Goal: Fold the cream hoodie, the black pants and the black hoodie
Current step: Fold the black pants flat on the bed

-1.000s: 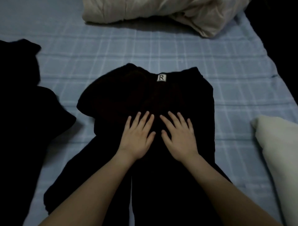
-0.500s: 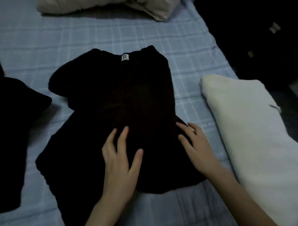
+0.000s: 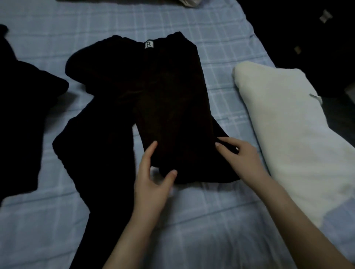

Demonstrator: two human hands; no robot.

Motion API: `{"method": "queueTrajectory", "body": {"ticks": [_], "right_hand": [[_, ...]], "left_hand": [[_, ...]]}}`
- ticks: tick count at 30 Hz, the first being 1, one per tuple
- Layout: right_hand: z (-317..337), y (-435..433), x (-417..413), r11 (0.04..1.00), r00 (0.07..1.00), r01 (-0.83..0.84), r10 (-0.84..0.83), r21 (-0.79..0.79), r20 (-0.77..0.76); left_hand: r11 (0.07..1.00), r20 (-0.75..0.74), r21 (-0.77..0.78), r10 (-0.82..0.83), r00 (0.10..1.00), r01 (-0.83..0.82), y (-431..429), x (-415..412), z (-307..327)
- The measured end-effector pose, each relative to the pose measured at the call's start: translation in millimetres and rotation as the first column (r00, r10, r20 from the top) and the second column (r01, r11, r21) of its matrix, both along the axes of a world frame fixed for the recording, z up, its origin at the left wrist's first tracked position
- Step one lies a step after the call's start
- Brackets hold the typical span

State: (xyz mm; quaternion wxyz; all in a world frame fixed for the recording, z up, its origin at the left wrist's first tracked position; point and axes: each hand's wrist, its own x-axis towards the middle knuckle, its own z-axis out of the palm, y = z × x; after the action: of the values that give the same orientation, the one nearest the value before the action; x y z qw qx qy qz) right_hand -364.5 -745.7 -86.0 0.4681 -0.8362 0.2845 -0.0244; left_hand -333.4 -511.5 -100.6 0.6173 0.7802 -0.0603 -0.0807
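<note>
The black pants (image 3: 165,99) lie on the blue checked bed sheet (image 3: 211,220), waistband with a white "R" label (image 3: 149,44) at the far end. One leg is folded up into a short panel; the other runs toward the lower left. My left hand (image 3: 151,184) holds the panel's near left corner between thumb and fingers. My right hand (image 3: 240,155) pinches the panel's right edge, with cloth lying over its fingers. A cream hoodie (image 3: 288,134) lies folded at the right. The black hoodie (image 3: 23,115) lies at the left.
A bit of pale bedding (image 3: 190,2) shows at the top edge. The bed's right edge runs behind the cream hoodie, with dark floor (image 3: 317,48) beyond it. Bare sheet lies near me between my forearms.
Both hands moved from pressing flat on the middle of the pants to the near end of the folded panel, and now take hold of its edges. My view shifted right and down.
</note>
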Motion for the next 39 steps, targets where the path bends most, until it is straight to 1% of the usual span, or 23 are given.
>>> {"method": "queueTrajectory", "body": {"ticks": [3, 4, 6, 8, 9, 10, 12, 13, 14, 16, 19, 20, 23, 24, 26, 27, 28, 30, 31, 32, 35, 36, 39], "right_hand": [[30, -7, -14, 0.976, 0.999, 0.053, -0.051, 0.211, -0.015], [40, -10, -20, 0.956, 0.996, 0.076, -0.063, 0.283, -0.055], [49, -12, -34, 0.932, 0.986, 0.126, -0.080, 0.340, -0.146], [44, -10, -48, 0.947, 0.974, 0.102, -0.033, 0.303, -0.226], [39, -6, -56, 0.964, 0.969, 0.058, 0.008, 0.261, -0.247], [32, -2, -62, 0.977, 0.969, 0.015, 0.038, 0.213, -0.244], [21, 4, -73, 0.996, 0.985, -0.046, 0.058, 0.082, -0.160], [18, 6, -77, 0.996, 0.991, -0.076, 0.080, 0.051, -0.103], [16, 8, -81, 0.993, 0.993, -0.103, 0.106, 0.064, -0.054], [16, 11, -86, 0.983, 0.989, -0.145, 0.148, 0.113, -0.011], [21, 9, -91, 0.987, 0.988, -0.156, 0.156, 0.028, 0.018], [27, 7, -92, 0.990, 0.990, -0.133, 0.130, 0.044, 0.051], [44, 1, -92, 0.981, 0.988, -0.051, 0.022, 0.187, 0.156], [48, 1, -94, 0.976, 0.985, -0.053, 0.016, 0.211, 0.172], [52, 3, -102, 0.958, 0.983, -0.097, 0.049, 0.271, 0.177], [51, 4, -107, 0.946, 0.983, -0.131, 0.084, 0.296, 0.166], [48, 5, -112, 0.942, 0.981, -0.171, 0.134, 0.287, 0.143], [42, 5, -121, 0.948, 0.970, -0.242, 0.229, 0.209, 0.084], [40, 4, -124, 0.946, 0.965, -0.260, 0.251, 0.194, 0.069], [38, 1, -127, 0.938, 0.963, -0.269, 0.262, 0.218, 0.062], [33, -4, -135, 0.878, 0.949, -0.301, 0.312, 0.372, 0.029], [32, -3, -137, 0.871, 0.944, -0.307, 0.329, 0.385, 0.010], [28, 4, -147, 0.878, 0.934, -0.324, 0.355, 0.352, -0.027]], "left_hand": [[0.988, 0.013, -0.152, 0.002, 1.000, 0.000, 9, 5, 28], [0.984, 0.015, -0.178, 0.005, 1.000, -0.002, 11, 5, 36], [0.980, -0.040, -0.200, -0.013, 0.999, 0.005, 14, 0, 41], [0.972, -0.194, -0.236, -0.055, 0.979, 0.008, 12, -15, 34], [0.968, -0.266, -0.253, -0.077, 0.961, 0.008, 10, -25, 28], [0.965, -0.308, -0.262, -0.092, 0.947, 0.009, 9, -36, 21], [0.968, -0.314, -0.249, -0.113, 0.943, 0.033, 7, -53, 8], [0.968, -0.307, -0.246, -0.127, 0.943, 0.050, 5, -60, 3], [0.966, -0.301, -0.251, -0.144, 0.943, 0.067, 4, -64, 1], [0.965, -0.276, -0.240, -0.174, 0.945, 0.107, 1, -68, 1], [0.967, -0.248, -0.231, -0.166, 0.954, 0.109, -3, -67, 13], [0.967, -0.229, -0.239, -0.145, 0.963, 0.089, -3, -65, 18], [0.961, -0.201, -0.275, -0.058, 0.978, 0.001, -1, -60, 35], [0.957, -0.212, -0.288, -0.047, 0.976, -0.017, 0, -59, 38], [0.952, -0.257, -0.307, -0.083, 0.963, 0.000, -5, -63, 40], [0.949, -0.276, -0.313, -0.122, 0.954, 0.031, -8, -68, 39], [0.951, -0.284, -0.302, -0.156, 0.946, 0.066, -11, -76, 36], [0.965, -0.250, -0.227, -0.191, 0.949, 0.134, -15, -91, 31], [0.971, -0.226, -0.181, -0.195, 0.955, 0.155, -13, -96, 29], [0.976, -0.218, -0.154, -0.187, 0.958, 0.155, -11, -98, 27], [0.980, -0.251, -0.164, -0.153, 0.956, 0.114, 0, -99, 26], [0.980, -0.260, -0.153, -0.166, 0.951, 0.129, 1, -100, 27], [0.954, -0.306, -0.100, -0.300, 0.904, 0.282, 3, -115, 23]]}}
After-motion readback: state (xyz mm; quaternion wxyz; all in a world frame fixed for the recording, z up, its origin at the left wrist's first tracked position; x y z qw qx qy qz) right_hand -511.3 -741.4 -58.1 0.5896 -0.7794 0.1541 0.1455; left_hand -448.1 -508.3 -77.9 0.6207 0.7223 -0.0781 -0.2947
